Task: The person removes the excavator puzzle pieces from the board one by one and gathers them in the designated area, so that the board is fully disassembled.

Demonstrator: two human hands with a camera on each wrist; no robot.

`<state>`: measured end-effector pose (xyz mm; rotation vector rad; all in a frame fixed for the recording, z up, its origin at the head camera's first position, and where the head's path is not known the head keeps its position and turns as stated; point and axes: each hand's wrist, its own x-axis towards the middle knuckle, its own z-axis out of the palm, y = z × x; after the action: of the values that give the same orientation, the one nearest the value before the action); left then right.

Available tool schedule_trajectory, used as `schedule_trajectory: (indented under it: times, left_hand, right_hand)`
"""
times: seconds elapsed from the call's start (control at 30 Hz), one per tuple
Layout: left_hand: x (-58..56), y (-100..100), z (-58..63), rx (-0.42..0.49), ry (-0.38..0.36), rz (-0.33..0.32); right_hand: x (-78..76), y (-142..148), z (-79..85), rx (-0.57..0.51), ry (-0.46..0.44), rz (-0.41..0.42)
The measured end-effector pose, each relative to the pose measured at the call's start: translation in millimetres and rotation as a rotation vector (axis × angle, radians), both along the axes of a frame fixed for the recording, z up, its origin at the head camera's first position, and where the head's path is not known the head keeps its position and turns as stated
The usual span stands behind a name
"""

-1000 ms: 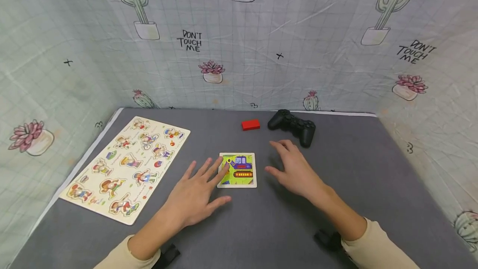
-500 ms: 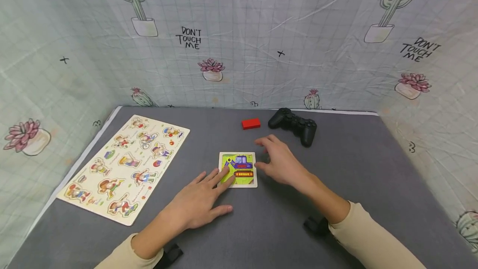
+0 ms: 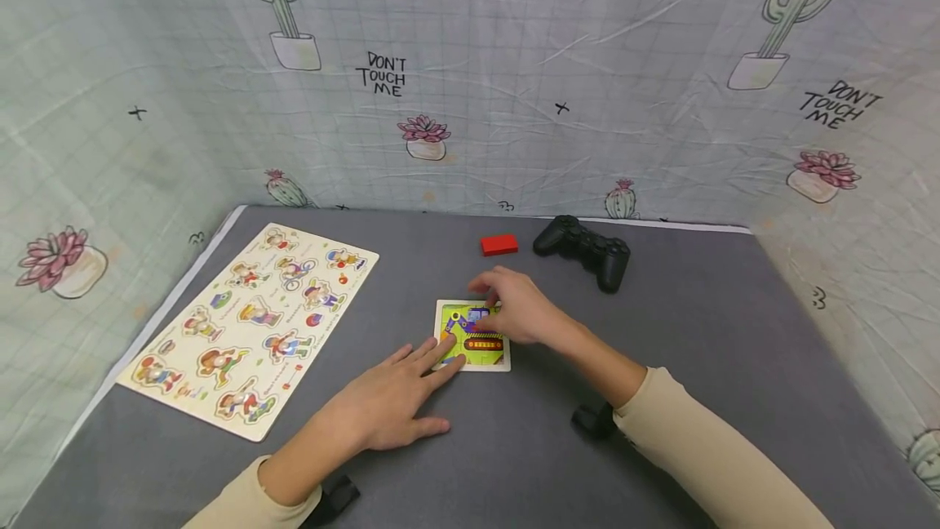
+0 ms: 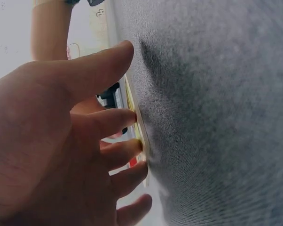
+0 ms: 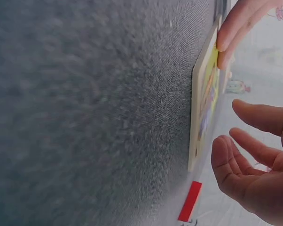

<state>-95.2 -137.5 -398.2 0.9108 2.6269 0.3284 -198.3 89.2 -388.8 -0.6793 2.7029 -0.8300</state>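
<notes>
A small square jigsaw puzzle [image 3: 485, 359] with a purple excavator on a green ground lies flat at the middle of the table. My left hand [image 3: 392, 398] is spread out, its fingertips on the puzzle's left edge. In the left wrist view those fingertips meet the pale rim [image 4: 142, 129] while the thumb stands apart. Over the puzzle's upper right hovers my right hand [image 3: 521, 304], fingers bent and thumb apart. The right wrist view shows a gap between this hand [image 5: 259, 160] and the puzzle [image 5: 205, 99], with nothing held.
To the left lies a large cream board [image 3: 250, 333] with cartoon figures. Behind the puzzle are a red block [image 3: 499, 245] and a black game controller [image 3: 580, 250]. A cactus-print cloth [image 3: 558, 153] rises at the table's back and sides.
The right hand has moved left from beside the puzzle to over it. The left hand has come down slightly, its fingertips now at the puzzle's left edge.
</notes>
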Motion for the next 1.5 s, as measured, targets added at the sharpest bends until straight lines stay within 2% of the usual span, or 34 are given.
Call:
schedule_trajectory:
  times: [0.33, 0.77, 1.5]
  left_hand:
    - [-0.1, -2.1, -0.9, -0.022, -0.026, -0.019]
    - [-0.8, -1.7, -2.8, -0.014, -0.073, 0.003]
    - [-4.9, -6.3, -1.6, -0.037, -0.081, -0.003]
  right_hand:
    - [-8.3, -18.5, -3.2, 0.006, -0.027, 0.051]
    - [-15.2, -26.3, -11.3, 0.031, -0.022, 0.098]
    - [-17.7, -28.9, -14.7, 0.019, 0.014, 0.091]
